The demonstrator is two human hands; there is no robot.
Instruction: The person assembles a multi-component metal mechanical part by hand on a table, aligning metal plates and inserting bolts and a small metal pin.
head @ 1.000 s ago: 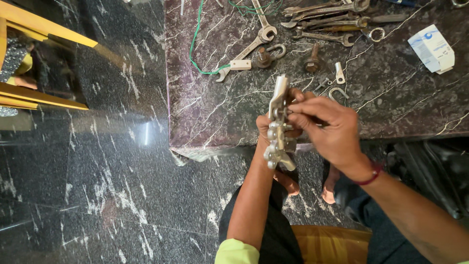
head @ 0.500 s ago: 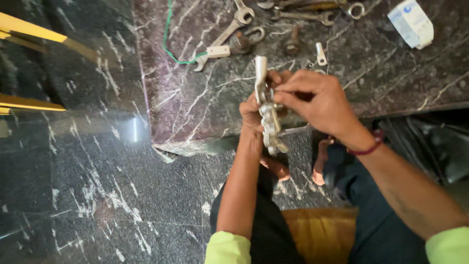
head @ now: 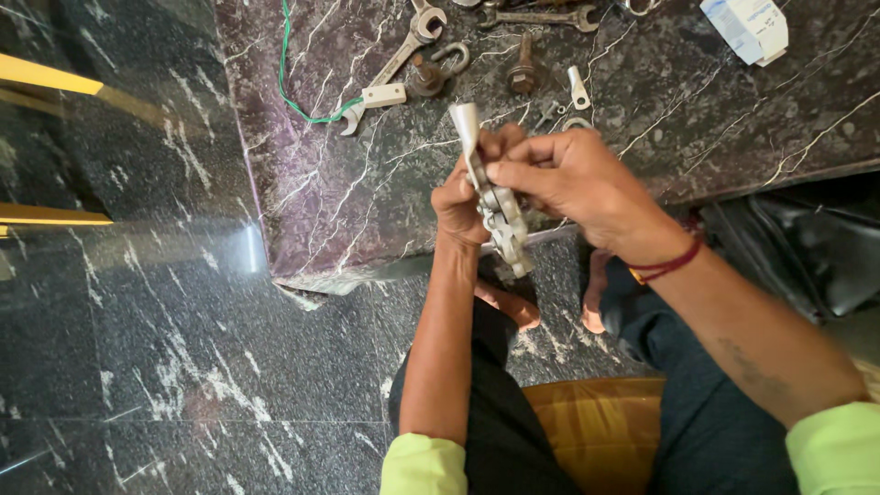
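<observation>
Bright even light, white glare patch on the polished floor (head: 249, 249), soft shadows, sharp focus, slight wide-angle stretch at edges

Metal clamp part (head: 490, 197): middle section covered by the fingers of the right hand (head: 573, 179); rear face hidden by the left hand (head: 463, 202). Spanner (head: 536, 16), upper centre: top cut by the frame edge. White box (head: 750, 26), upper right: cropped at the top. Small ring (head: 577, 122) beside the knuckles: partly concealed.
</observation>
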